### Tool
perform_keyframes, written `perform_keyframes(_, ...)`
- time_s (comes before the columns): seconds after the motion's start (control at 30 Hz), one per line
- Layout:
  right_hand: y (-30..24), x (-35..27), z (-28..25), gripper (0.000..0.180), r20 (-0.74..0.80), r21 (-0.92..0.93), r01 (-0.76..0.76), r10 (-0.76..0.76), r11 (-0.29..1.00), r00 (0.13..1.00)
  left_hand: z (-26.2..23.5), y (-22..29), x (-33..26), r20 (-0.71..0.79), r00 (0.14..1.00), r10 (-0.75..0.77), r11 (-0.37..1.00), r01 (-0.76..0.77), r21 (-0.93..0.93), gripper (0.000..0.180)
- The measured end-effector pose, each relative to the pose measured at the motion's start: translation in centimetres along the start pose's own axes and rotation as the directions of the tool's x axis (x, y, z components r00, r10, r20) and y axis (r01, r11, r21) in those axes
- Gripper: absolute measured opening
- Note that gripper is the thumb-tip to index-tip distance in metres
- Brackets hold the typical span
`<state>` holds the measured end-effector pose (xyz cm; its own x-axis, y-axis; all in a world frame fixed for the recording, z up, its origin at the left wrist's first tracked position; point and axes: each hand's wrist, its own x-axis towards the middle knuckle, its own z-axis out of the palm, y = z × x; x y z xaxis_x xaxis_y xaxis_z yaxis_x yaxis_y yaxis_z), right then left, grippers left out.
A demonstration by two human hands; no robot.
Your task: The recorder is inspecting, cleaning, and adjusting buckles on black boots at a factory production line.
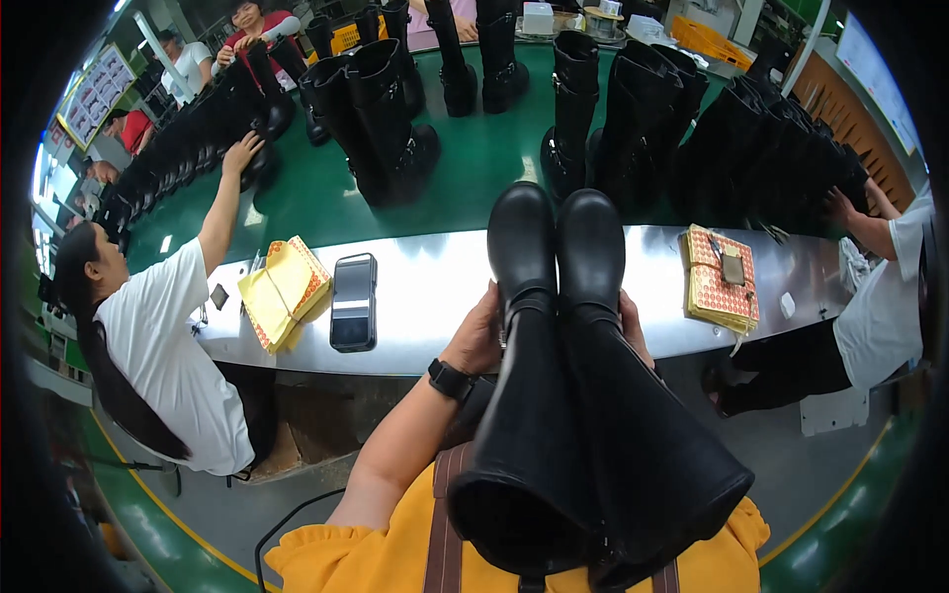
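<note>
A pair of tall black boots lies side by side in front of me, toes pointing away and the open shafts toward my chest. My left hand [477,331], with a dark watch on its wrist, grips the left boot [524,395] at the outer side of its ankle. Along the outer side of the right boot [628,425] is my right hand [634,328], closed against it and mostly hidden behind the shaft. Both toes reach over the metal table edge [435,287]. Beyond them, more black boots [376,128] stand upright on the green surface [465,163].
On the metal strip lie a phone-like dark device [354,301], a bundle of yellow sticker sheets [282,296] at left and another bundle [720,277] at right. A co-worker [163,346] at left touches a boot; another [885,287] works at right. Orange crates [710,42] stand far back.
</note>
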<state>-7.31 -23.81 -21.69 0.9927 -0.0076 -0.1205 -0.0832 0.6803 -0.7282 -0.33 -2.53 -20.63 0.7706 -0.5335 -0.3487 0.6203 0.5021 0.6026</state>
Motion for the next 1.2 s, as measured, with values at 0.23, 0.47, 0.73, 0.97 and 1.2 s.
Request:
perform_keyframes(0.23, -1.2, -1.3, 0.4, 0.046, 0.158, 0.23, -0.123, 0.087, 0.965, 0.984, -2.7, -0.7, 1.1, 0.288, 0.957, -0.023, 0.998, 0.039, -0.051, 0.051)
perform_keyframes(0.47, -2.6, -2.5, 1.2, 0.056, 0.132, 0.463, -0.172, 0.125, 0.87, 0.983, -0.4, 0.0, -1.7, 0.356, 0.933, 0.052, 0.989, 0.003, -0.151, 0.061)
perform_keyframes(0.73, -2.3, -4.7, 2.6, 0.054, -0.085, 0.338, 0.03, -0.002, 0.941, 0.996, 1.0, -0.2, -3.0, 0.24, 0.967, 0.087, 0.976, -0.035, -0.215, 0.059)
perform_keyframes(0.97, -2.1, -4.9, 2.5, 0.052, -0.113, 0.244, 0.042, -0.015, 0.969, 0.993, 0.0, -0.6, -2.9, 0.26, 0.958, 0.119, 0.96, -0.044, -0.277, 0.059)
perform_keyframes(1.2, -1.4, -4.4, 2.5, 0.061, -0.133, 0.159, 0.009, 0.013, 0.987, 0.991, -0.1, -0.7, -3.5, 0.144, 0.989, 0.01, 0.982, 0.018, -0.189, 0.059)
